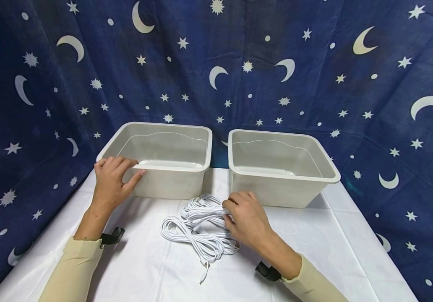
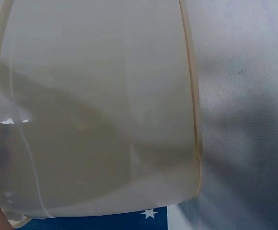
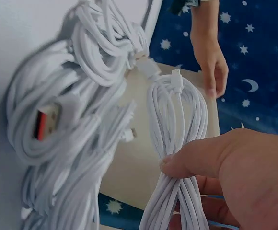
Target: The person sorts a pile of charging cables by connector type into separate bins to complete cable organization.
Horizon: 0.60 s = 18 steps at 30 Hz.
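Observation:
My right hand (image 1: 248, 220) pinches a looped bundle of white USB cable (image 3: 177, 115) between thumb and fingers. A small white plug (image 3: 177, 79) shows at the top of that bundle. Beside it lies a pile of more coiled white cables (image 1: 201, 239); one USB plug (image 3: 48, 122) there has a red inner face. My left hand (image 1: 112, 180) holds the front rim of the left grey bin (image 1: 167, 184), fingers over the edge and thumb on the outer side. In the left wrist view, the bin's front wall (image 2: 96, 120) fills most of the picture.
A second grey bin (image 1: 280, 191) stands to the right, with a narrow gap between the two. Both sit on a white cloth (image 1: 137, 260) in front of a blue curtain (image 1: 186, 84) with moons and stars.

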Each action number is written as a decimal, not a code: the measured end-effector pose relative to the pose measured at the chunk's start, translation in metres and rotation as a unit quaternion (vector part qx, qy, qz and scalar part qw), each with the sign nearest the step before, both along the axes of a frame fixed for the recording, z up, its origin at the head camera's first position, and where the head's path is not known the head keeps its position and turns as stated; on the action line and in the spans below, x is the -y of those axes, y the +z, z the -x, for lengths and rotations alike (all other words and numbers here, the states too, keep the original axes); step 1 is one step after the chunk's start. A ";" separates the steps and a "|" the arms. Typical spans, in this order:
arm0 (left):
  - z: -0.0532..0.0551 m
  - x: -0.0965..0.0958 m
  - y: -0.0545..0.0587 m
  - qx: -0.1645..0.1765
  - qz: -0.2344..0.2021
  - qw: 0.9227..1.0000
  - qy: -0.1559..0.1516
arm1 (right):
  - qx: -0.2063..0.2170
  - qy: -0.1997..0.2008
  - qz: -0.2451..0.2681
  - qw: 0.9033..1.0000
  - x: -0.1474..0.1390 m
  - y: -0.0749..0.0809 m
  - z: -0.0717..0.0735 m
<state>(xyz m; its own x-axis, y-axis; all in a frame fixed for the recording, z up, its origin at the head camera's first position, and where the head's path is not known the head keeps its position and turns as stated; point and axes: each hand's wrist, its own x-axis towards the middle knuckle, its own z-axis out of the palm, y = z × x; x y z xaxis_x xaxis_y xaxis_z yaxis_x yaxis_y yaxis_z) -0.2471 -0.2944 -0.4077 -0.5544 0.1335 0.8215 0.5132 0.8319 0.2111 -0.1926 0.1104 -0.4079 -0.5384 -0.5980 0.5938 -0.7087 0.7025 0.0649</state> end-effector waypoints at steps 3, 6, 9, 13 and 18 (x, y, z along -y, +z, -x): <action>0.000 0.000 0.000 0.001 0.002 1.000 0.001 | -0.001 -0.002 0.008 1.000 -0.003 0.004 0.000; -0.001 0.000 0.001 0.002 0.002 1.000 0.001 | -0.003 -0.006 0.013 1.000 -0.006 0.009 0.000; -0.002 0.000 0.001 0.005 0.001 1.000 0.000 | -0.008 -0.005 0.019 1.000 -0.009 0.013 0.000; -0.002 0.000 0.001 0.005 0.001 1.000 0.000 | -0.019 0.003 0.041 0.999 -0.013 0.020 0.000; -0.001 -0.001 0.000 0.002 0.001 1.000 -0.001 | -0.038 0.017 0.084 0.996 -0.020 0.030 0.003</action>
<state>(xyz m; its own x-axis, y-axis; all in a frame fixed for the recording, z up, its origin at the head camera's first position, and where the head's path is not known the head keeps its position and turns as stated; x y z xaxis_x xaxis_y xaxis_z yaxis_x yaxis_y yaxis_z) -0.2460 -0.2938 -0.4073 -0.5574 0.1365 0.8190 0.5146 0.8309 0.2117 -0.1953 0.1306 -0.3776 -0.4687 -0.5045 0.7252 -0.7300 0.6835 0.0037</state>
